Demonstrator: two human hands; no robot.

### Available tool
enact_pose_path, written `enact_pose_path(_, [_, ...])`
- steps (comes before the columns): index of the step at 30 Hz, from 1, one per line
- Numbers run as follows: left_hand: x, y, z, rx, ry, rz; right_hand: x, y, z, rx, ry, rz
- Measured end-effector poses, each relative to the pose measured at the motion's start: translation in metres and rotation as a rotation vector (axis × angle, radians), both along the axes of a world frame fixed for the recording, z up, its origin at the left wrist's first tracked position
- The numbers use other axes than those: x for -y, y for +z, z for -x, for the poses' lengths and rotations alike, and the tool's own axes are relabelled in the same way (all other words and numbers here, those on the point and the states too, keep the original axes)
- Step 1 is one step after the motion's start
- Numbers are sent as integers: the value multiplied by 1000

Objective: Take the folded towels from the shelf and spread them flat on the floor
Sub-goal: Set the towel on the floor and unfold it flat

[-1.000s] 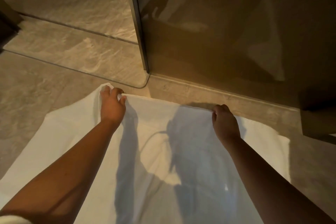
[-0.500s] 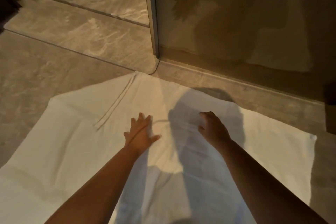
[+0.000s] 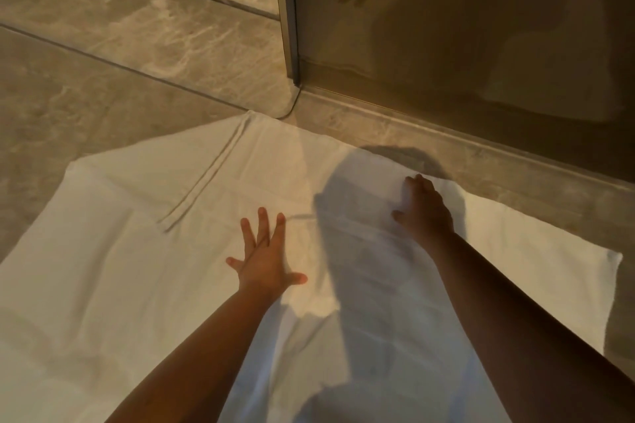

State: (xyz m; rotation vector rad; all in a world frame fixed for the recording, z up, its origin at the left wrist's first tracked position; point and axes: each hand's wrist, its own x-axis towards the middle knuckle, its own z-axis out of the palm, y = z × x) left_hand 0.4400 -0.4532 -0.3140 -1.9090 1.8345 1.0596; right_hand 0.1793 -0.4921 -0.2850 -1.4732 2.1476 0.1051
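The white towel (image 3: 120, 268) lies opened out on the marbled floor (image 3: 103, 86), its far edge running close along the raised sill (image 3: 498, 161) under a glass panel (image 3: 446, 27) and its far corner just beside the panel's metal post (image 3: 287, 10). That placement likely gives it the widest clear stretch of tile.

The 2 hands sit on the cloth to flatten it. The left hand (image 3: 266, 257) is fully open, palm down, fingers splayed and holding nothing, a pose that suits pressing and sweeping creases outward. The right hand (image 3: 424, 206) rests palm down at the far edge with its fingers bent. Whether it pinches the hem or only presses it cannot be told, as shadow covers it.

The towel looks thin and limp, with 2 parallel woven stripes (image 3: 206, 178) near the far left and soft fold creases crossing it. The near part looks rumpled, so some smoothing seems left.
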Motion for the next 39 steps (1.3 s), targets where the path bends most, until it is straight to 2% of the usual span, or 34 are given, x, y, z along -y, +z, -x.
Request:
enact_pose_path(9, [-1,0,1,10,-10,-14,9,-2,16,12,-87,13])
enact_pose_path(21, [-2,4,2,46,-35,-5,12,2,21,8,-99,-2])
enact_pose_path(27, [-2,4,3,44,-36,9,12,6,21,-65,-91,-33])
enact_pose_path(30, [-3,4,2,44,-36,20,6,10,15,-158,-44,-65])
enact_pose_path(35, [-2,3,2,36,-53,13,-27,25,4,-340,150,52])
enact_pose_path(39, [7,9,-11,-82,-43,-21,-61,45,-11,-330,287,201])
